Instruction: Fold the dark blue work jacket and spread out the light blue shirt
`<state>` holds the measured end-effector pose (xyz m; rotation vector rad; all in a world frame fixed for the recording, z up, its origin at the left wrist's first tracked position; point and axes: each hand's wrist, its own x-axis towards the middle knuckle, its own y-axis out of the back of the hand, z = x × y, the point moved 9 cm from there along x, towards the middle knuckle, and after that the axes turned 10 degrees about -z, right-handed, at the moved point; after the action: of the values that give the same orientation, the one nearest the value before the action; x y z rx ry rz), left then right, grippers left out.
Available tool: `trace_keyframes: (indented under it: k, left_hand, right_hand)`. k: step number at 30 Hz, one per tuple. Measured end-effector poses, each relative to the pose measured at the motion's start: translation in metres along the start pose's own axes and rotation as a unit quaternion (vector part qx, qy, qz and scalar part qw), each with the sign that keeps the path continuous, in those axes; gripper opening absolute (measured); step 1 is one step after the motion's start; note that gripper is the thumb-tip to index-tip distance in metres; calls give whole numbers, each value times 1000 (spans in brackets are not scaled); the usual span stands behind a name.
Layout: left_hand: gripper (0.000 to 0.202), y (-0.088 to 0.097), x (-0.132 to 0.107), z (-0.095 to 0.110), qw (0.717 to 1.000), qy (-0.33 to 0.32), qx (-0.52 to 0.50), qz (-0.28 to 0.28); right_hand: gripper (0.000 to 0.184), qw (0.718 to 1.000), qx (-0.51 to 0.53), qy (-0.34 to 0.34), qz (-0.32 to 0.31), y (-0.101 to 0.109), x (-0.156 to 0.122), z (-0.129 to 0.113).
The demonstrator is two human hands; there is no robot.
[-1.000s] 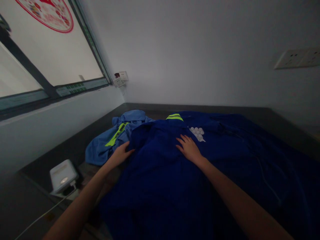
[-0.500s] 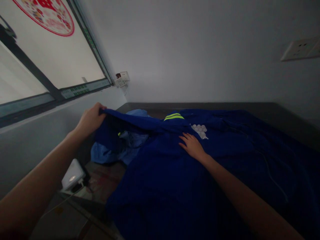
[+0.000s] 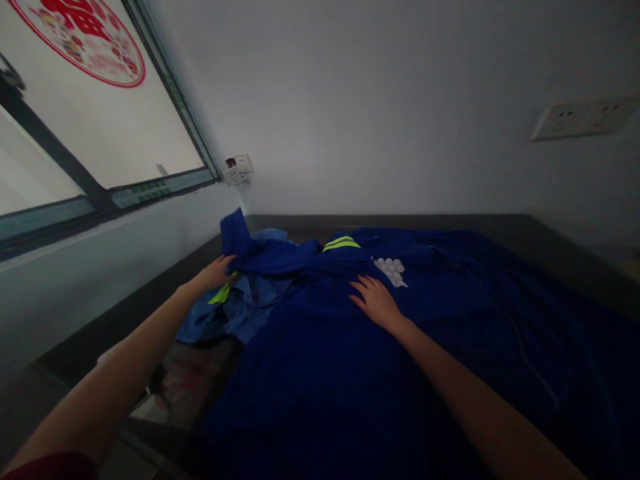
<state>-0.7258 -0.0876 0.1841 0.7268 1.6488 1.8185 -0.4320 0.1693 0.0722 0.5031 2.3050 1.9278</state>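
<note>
A dark blue work jacket (image 3: 350,360) with a yellow-green reflective stripe (image 3: 341,243) and a white dotted patch (image 3: 391,271) lies spread over the dark table (image 3: 525,230). My left hand (image 3: 216,273) grips a fold of the jacket's left part, which stands up above my fingers. My right hand (image 3: 376,303) lies flat on the jacket, fingers spread, just below the white patch. A lighter blue garment (image 3: 240,313) with a yellow-green stripe lies under the fold, beside my left hand.
A window (image 3: 75,133) with a red round sticker (image 3: 80,37) runs along the left wall. Wall sockets (image 3: 235,170) sit in the corner, and another socket plate (image 3: 580,119) is on the right wall. A thin white cord (image 3: 530,363) lies across the jacket at right.
My left hand lifted the jacket's left part high, then brought it down and forward onto the lighter garment. My right hand stayed flat on the jacket.
</note>
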Motion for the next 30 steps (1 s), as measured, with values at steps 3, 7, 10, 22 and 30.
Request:
trace_keyframes:
  k: [3,7,10,22,30]
  left_hand:
    - [53,-23,-25,16,998,-50,-24,-23]
    - [45,-24,-96,58,984,-144,-92,-44]
    - [37,-26,-150,69,978,-116,-150,-88]
    - [40,-76,-265,76,940,-118,-226,-225]
    - [39,-90,-268,78,983,-112,-105,-102]
  right_hand:
    - [44,1000,-7,1,4,-1,0,0]
    - [45,1000,-19,3,6,-3,2,1]
    - [45,1000,-13,7,1,-6,3,3]
    - [47,999,3,40,6,-6,5,0]
    - [32,978,128,158,-46,58,-65,-76]
